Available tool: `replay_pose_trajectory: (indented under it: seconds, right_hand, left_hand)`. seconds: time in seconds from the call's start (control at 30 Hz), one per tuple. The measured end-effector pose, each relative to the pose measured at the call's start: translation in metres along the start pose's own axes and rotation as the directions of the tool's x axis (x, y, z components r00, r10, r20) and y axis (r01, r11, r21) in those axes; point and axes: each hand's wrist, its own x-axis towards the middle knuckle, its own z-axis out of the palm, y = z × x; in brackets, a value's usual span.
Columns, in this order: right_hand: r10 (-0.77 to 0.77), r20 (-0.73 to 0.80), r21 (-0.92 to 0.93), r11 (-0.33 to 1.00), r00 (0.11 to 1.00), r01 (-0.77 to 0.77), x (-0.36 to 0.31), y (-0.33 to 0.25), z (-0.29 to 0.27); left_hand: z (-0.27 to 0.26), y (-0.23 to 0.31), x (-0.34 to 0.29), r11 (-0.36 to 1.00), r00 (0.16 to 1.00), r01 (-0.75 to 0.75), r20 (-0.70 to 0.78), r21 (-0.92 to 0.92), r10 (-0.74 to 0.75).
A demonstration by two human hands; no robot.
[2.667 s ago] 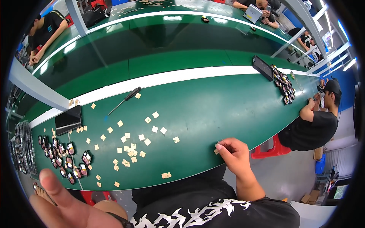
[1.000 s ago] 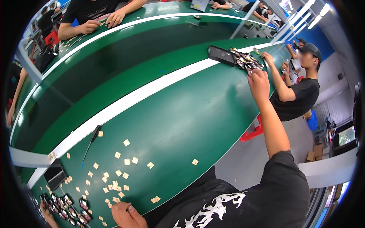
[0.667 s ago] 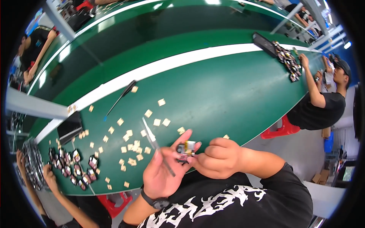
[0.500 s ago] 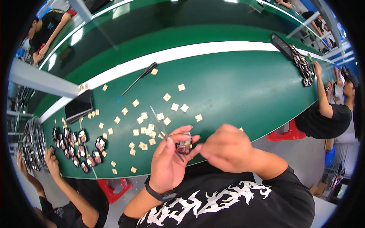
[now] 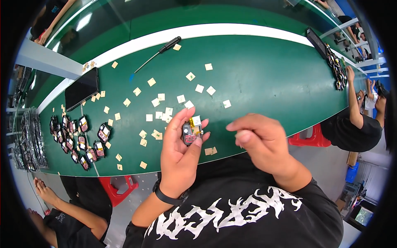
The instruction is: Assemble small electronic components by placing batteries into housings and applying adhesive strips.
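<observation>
My left hand [image 5: 182, 153] is closed around a small electronic device [image 5: 190, 134] with a black housing, its inside facing up. A reddish circuit board shows in it, and a silver battery [image 5: 195, 121] with yellow tape tilts up at its top. My thumb presses the lower edge of the device. To the right, my right hand [image 5: 260, 142] hovers apart from it, index finger and thumb separated, the other fingers curled. Nothing shows between those fingertips. Small cream squares [image 5: 211, 151] lie on the green table between my hands.
Several similar devices [image 5: 82, 142] cluster at the left, beside a black flat tablet-like object [image 5: 82, 89]. Many cream squares [image 5: 157, 134] are scattered mid-table. A screwdriver [image 5: 159, 52] lies near the back. Co-workers sit at both sides; a black tray [image 5: 316, 40] and more parts [image 5: 336, 68] stand far right.
My right hand has moved away from the device. My left hand has turned it, and the battery now tilts up. The thin metal tool seen in my left hand is out of sight. The view has shifted.
</observation>
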Motion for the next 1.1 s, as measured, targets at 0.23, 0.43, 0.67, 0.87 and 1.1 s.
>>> replay_pose_trajectory:
  seconds: [0.23,0.43,0.67,0.87,1.1]
  right_hand:
    - [-0.086,0.038,-0.49,0.867,0.996,0.094,-0.008,0.009,0.028]
    - [-0.181,0.147,-0.692,0.683,0.972,0.232,-0.006,0.014,0.031]
    - [-0.218,0.177,-0.695,0.663,0.96,0.279,-0.003,0.017,0.029]
    - [-0.215,0.108,-0.534,0.811,0.971,0.239,-0.001,0.027,0.028]
    - [0.215,-0.028,-0.203,0.955,0.976,-0.216,-0.001,0.016,0.005]
  left_hand:
    - [0.0,-0.006,0.004,1.0,0.998,-0.027,-0.06,-0.006,0.027]
    - [-0.003,-0.012,0.001,0.987,0.996,-0.086,-0.003,0.137,0.087]
    - [-0.011,-0.01,0.001,0.984,0.995,-0.068,0.088,0.165,0.054]
    - [-0.015,0.004,0.006,0.98,0.982,0.164,0.109,-0.114,-0.152]
    - [-0.015,0.004,0.006,0.977,0.981,0.172,0.107,-0.127,-0.159]
